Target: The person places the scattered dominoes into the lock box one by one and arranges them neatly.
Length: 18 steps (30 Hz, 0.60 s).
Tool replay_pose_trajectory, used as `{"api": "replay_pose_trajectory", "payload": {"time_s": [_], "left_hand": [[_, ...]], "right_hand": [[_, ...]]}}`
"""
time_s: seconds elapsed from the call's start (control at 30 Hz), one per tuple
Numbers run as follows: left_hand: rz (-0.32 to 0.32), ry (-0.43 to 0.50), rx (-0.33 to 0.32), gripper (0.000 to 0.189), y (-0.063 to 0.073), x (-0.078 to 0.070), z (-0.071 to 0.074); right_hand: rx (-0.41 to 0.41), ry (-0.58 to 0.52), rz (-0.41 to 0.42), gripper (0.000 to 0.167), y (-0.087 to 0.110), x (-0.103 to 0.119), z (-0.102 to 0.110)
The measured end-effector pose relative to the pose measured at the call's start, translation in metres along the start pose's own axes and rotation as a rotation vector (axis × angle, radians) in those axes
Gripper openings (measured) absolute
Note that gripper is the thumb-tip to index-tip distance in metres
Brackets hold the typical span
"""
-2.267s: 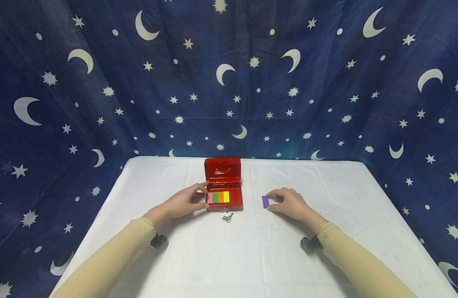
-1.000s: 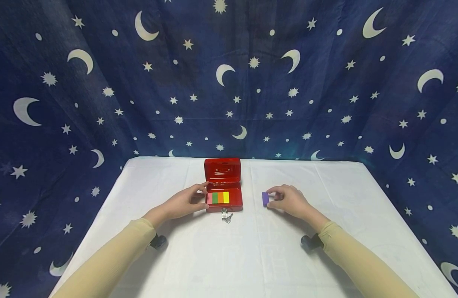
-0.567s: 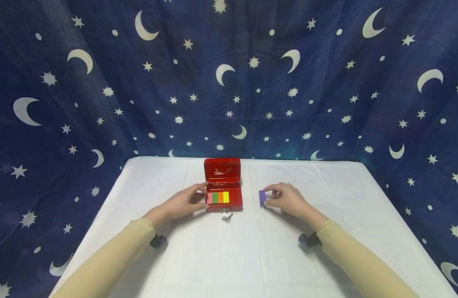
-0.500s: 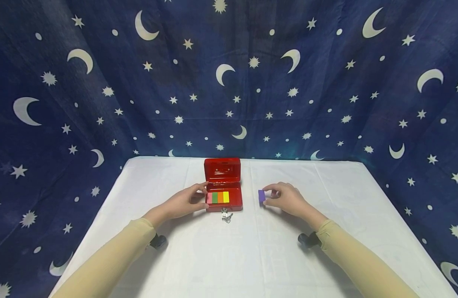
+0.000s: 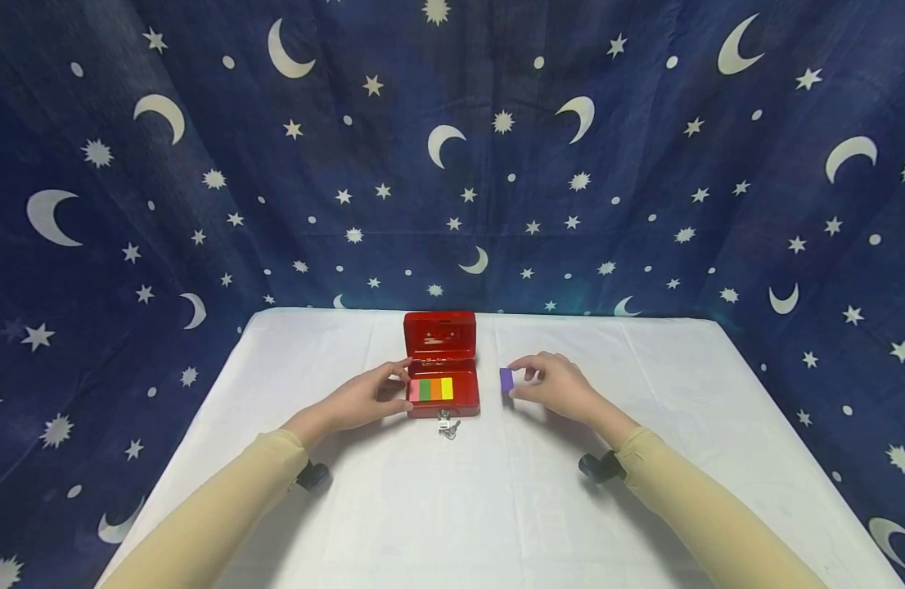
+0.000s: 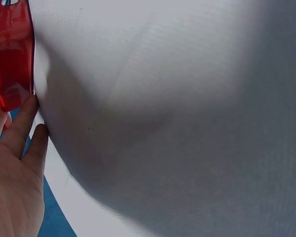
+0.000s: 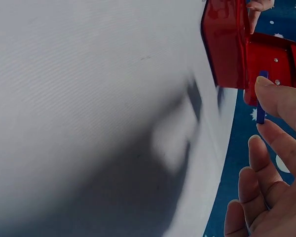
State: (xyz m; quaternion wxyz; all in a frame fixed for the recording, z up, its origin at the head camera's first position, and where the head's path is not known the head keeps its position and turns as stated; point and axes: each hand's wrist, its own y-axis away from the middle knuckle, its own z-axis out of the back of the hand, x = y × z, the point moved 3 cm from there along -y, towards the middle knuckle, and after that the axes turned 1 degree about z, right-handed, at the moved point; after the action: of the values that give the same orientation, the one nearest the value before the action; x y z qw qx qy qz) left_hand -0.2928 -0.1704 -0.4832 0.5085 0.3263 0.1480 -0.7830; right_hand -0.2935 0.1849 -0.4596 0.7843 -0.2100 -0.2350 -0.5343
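A red metal cash box stands on the white cloth with its lid raised. Inside it, pink, green, orange and yellow domino-like blocks lie side by side toward the left. My left hand touches the box's left side, thumb near the front corner and index finger near the hinge. Between thumb and index finger, my right hand pinches a purple domino, just right of the box. In the right wrist view the domino shows edge-on, its remaining fingers loosely bent.
A small silver lock with keys hangs at the box's front. White cloth covers the table, and a blue curtain with moons and stars surrounds it. Dark wrist cameras stick out under both forearms.
My right hand has taken the purple domino leftward and slightly up toward the red box. The left hand and the box have stayed in place.
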Motion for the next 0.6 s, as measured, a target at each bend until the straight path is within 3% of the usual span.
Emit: {"api": "replay_pose_trajectory", "payload": {"time_s": [0.23, 0.6], "left_hand": [[0.030, 0.008, -0.011, 0.051, -0.001, 0.000, -0.001], [0.021, 0.008, -0.003, 0.045, -0.002, 0.001, -0.001]], "right_hand": [[0.002, -0.012, 0.000, 0.042, -0.006, 0.011, 0.000], [0.034, -0.027, -0.024, 0.043, -0.012, 0.026, -0.005]]}}
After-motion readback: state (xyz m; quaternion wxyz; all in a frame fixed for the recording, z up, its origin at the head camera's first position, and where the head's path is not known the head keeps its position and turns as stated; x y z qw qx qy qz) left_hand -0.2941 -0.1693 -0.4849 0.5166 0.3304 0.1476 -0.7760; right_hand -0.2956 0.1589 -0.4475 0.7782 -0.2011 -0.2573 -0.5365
